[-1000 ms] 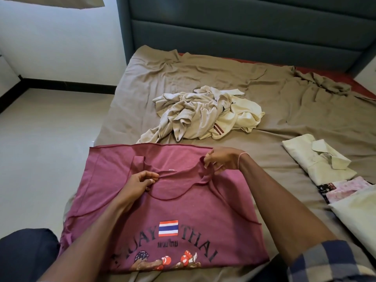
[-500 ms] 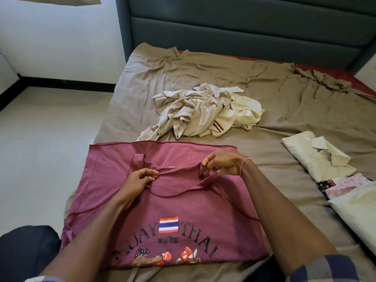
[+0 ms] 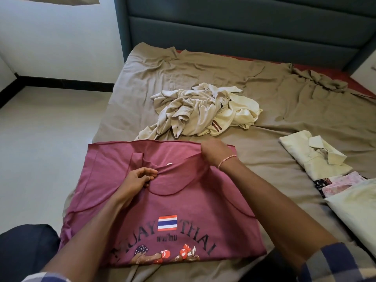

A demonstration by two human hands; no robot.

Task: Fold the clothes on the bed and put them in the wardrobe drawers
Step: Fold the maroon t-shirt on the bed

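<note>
Clothes cover the wrinkled taupe bedsheet [image 3: 264, 82] as we work at the near edge of the bed, where a maroon sleeveless cotton shirt [image 3: 183, 202] printed with a striped flag and "THAI" lettering lies flat, print up, its neckline pointing away from us. Our left hand [image 3: 138, 180] pinches the neckline at the left shoulder strap, fingers curled tight on the fabric. Our right hand [image 3: 215, 153], a pink thread bracelet [image 3: 226, 160] at its wrist, grips bunched maroon cloth at the right strap, close to the shirt's far edge. Just beyond the shirt sits a crumpled heap of cream and beige garments [image 3: 203, 112]. To our right lie a folded pale-yellow collared shirt [image 3: 313, 155], a folded pink floral cloth [image 3: 341, 184] and a pale folded garment [image 3: 358, 210] at the frame's edge. A dark teal padded headboard [image 3: 244, 27] closes the far end.
</note>
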